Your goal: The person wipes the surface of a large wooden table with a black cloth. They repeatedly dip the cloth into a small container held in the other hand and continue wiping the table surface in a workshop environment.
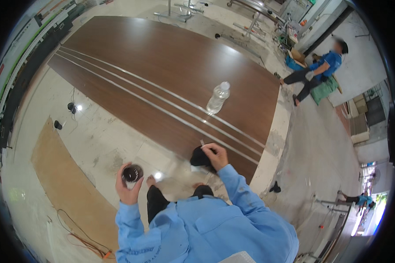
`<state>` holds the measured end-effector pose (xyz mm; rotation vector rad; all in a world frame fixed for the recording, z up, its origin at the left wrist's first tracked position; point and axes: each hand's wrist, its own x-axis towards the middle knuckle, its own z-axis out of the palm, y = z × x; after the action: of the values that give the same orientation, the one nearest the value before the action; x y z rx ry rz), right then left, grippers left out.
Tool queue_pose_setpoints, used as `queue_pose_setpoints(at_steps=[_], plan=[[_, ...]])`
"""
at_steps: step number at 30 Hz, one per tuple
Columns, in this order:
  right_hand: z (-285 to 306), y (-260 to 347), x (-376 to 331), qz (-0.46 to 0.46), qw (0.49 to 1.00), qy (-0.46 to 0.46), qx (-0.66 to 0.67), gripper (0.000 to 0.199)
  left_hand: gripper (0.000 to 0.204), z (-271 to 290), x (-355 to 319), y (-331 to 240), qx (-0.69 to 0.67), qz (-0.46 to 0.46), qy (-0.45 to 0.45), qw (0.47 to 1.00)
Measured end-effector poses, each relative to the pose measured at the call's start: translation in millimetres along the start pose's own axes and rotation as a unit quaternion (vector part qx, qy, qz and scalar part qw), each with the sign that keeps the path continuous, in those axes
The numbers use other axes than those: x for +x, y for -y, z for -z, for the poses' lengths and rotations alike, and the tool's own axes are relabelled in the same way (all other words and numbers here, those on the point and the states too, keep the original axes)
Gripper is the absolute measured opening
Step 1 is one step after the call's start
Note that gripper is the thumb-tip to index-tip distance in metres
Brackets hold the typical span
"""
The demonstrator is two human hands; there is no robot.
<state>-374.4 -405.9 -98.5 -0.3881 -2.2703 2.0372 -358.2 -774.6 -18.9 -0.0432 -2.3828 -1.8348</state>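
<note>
My left hand (pixel 127 188) is wrapped around a clear cup of dark liquid (pixel 132 173), held over the floor beside the brown panel. Near the panel's front edge, my right hand (pixel 218 157) pinches a short, thin, pale stick (pixel 202 143); its exact kind is too small to tell. Against those fingers is a black, soft-looking item (pixel 199 158), partly covered by the hand, and I cannot tell whether it is held. The large brown panel (pixel 158 52) carries several long, pale metal strips (pixel 160 110). A clear plastic bottle (pixel 218 97) stands on it, by the strips.
On the floor at left lies a long tan board (pixel 68 171), with an orange-and-black cable (pixel 90 247) near its lower end. Small black items (pixel 72 106) sit beyond it. A person in blue (pixel 322 70) sits at the far right. Metal stands (pixel 251 24) are behind the panel.
</note>
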Motion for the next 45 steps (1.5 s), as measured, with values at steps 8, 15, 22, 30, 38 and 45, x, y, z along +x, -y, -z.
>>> queue_pose_setpoints(at_steps=[8,15,22,30,38,45], plan=[[-88.8,67.9,-103.3,-0.009,0.974,-0.226,-0.033,0.014,0.065,60.7,109.0,26.0,-0.045,-0.047,0.228,0.971],[-138.6,145.3,-176.9,0.008,0.954,-0.253,-0.161,0.014,0.063,49.4,115.7,19.1,-0.114,-0.055,0.338,0.933],[-160.0,180.3,-199.1,0.077,0.935,-0.244,-0.246,0.015,0.061,42.9,93.4,11.3,-0.069,-0.131,0.411,0.9],[-208.3,253.2,-212.9,0.081,0.871,-0.169,-0.453,0.014,0.067,51.4,84.7,10.0,-0.075,-0.178,0.474,0.859],[-265.5,265.6,-177.0,0.038,0.764,-0.053,-0.642,0.01,0.061,56.1,94.0,11.1,-0.093,-0.292,0.516,0.8],[-289.2,249.1,-148.7,-0.074,0.724,0.013,-0.686,0.022,0.067,68.0,102.3,33.1,-0.059,-0.326,0.525,0.784]])
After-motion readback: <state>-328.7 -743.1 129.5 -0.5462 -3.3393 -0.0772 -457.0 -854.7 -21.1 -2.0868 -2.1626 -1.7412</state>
